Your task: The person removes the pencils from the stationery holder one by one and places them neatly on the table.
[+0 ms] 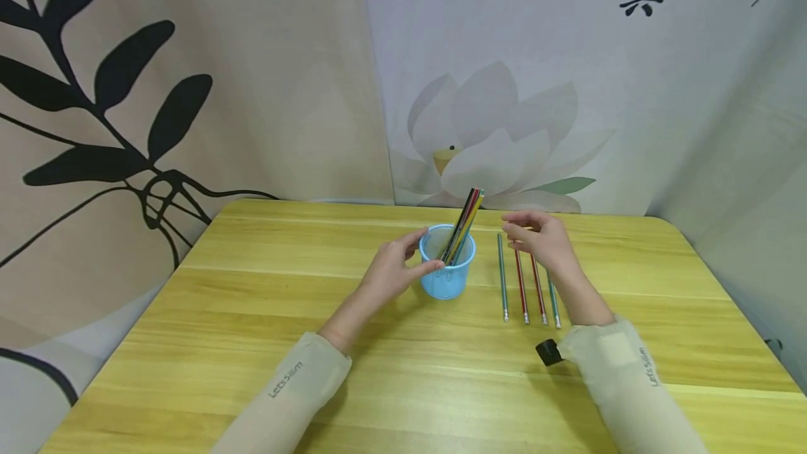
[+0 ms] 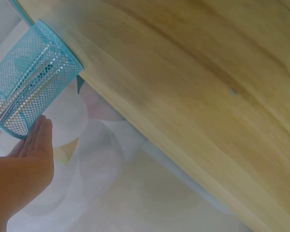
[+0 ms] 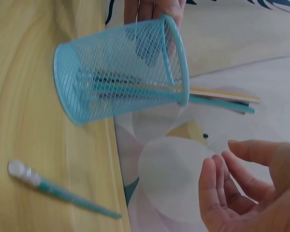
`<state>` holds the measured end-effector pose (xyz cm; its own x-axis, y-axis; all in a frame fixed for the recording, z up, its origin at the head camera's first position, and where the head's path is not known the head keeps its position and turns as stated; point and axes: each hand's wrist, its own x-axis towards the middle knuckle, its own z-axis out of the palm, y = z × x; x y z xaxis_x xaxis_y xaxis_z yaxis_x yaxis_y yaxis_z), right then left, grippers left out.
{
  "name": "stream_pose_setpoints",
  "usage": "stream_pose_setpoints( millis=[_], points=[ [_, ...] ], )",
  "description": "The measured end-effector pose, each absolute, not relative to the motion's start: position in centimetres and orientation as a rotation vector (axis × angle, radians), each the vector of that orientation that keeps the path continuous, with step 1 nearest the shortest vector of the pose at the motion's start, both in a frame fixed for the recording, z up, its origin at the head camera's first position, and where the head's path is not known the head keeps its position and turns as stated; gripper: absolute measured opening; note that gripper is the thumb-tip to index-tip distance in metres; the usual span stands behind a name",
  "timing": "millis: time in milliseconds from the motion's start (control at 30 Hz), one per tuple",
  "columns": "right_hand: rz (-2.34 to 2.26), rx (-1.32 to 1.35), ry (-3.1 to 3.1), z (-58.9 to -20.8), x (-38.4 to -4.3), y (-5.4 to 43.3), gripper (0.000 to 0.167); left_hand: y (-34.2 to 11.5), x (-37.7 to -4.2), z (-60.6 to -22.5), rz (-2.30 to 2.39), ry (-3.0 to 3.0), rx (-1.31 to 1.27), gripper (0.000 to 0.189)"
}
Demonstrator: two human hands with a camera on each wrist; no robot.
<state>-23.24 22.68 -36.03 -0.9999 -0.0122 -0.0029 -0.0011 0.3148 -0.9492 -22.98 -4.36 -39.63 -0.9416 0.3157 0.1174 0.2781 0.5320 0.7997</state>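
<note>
A light blue mesh pencil cup [image 1: 445,282] stands on the wooden table with several pencils [image 1: 463,226] leaning in it, black, red, yellow and teal among them. My left hand [image 1: 395,268] holds the cup at its rim, thumb at the front and fingers around the far left side. To the right of the cup, my right hand [image 1: 542,238] hovers over the far ends of a row of pencils, fingers loosely bent with nothing between them. That row has a teal pencil [image 1: 502,279] at the left, two red pencils [image 1: 522,286] and another teal pencil [image 1: 554,303], partly hidden under the hand.
The wooden table [image 1: 189,342] ends at a far edge just behind the cup. Beyond it hangs a printed cloth [image 1: 302,90] with leaves and a lotus. A small black object [image 1: 548,352] sits at the right sleeve's cuff.
</note>
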Motion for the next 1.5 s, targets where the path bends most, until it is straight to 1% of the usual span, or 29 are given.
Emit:
stream_pose_setpoints(
  millis=[167,400,767,900,1100,1200,1500],
  points=[
    [-1.822,-0.056,2.54,-35.9,-23.3,21.5,0.041,-4.4,-23.0,-39.7,1.402,2.716,0.526,0.075],
    [-1.849,-0.105,2.495,-36.3,-23.7,19.8,0.043,-4.3,-23.1,-39.6,1.413,2.71,0.519,0.075],
    [-1.839,-0.104,2.533,-37.0,-24.2,18.2,0.035,-4.3,-23.1,-39.5,1.401,2.713,0.528,0.074],
    [-1.85,-0.079,2.527,-37.1,-24.3,18.0,0.032,-4.3,-23.1,-39.5,1.404,2.711,0.531,0.074],
    [-1.887,-0.046,2.502,-36.7,-24.3,18.2,0.033,-4.3,-23.1,-39.5,1.4,2.715,0.529,0.074],
    [-1.943,-0.052,2.484,-36.3,-24.3,18.5,0.034,-4.3,-23.1,-39.5,1.403,2.717,0.528,0.074],
    [-2.035,-0.078,2.493,-35.1,-24.1,19.7,0.028,-4.2,-23.2,-39.7,1.411,2.722,0.555,0.075]
  ],
)
